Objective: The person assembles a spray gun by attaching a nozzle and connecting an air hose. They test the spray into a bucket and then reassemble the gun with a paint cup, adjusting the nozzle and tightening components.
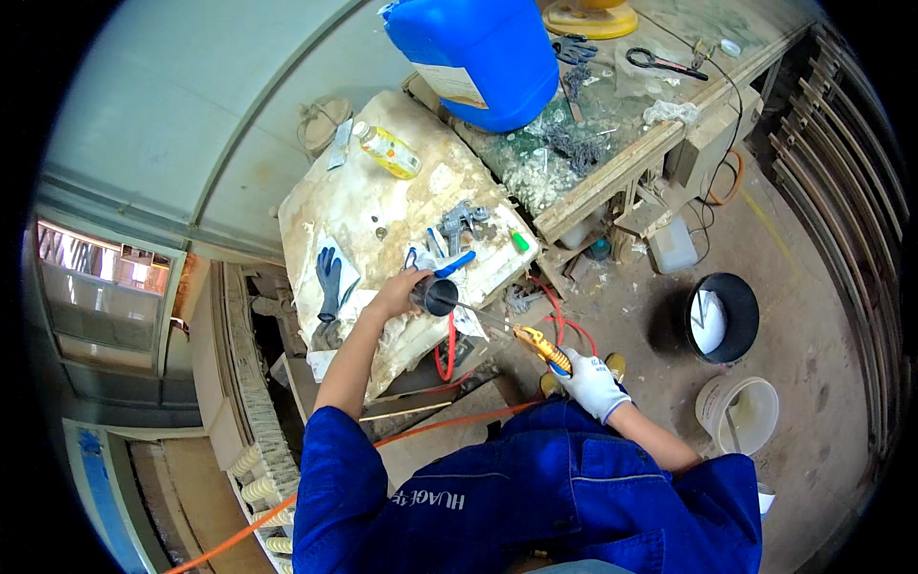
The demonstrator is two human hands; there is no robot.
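Head view: left hand (395, 294) grips a dark cylinder (435, 296); right hand (590, 385) (gloved) clasps a yellow-handled tool (542, 348).

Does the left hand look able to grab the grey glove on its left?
Probably not right now: the left hand holds a dark cylinder, though the way to the grey glove looks free.

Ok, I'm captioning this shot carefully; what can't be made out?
All in the head view:
Dark cylinder: far end, hidden by left hand.
Yellow tool: rear end, hidden by gloved right hand.
Blue jug: top, cut off by upper edge.
Orange hose: cut off by lower edge.
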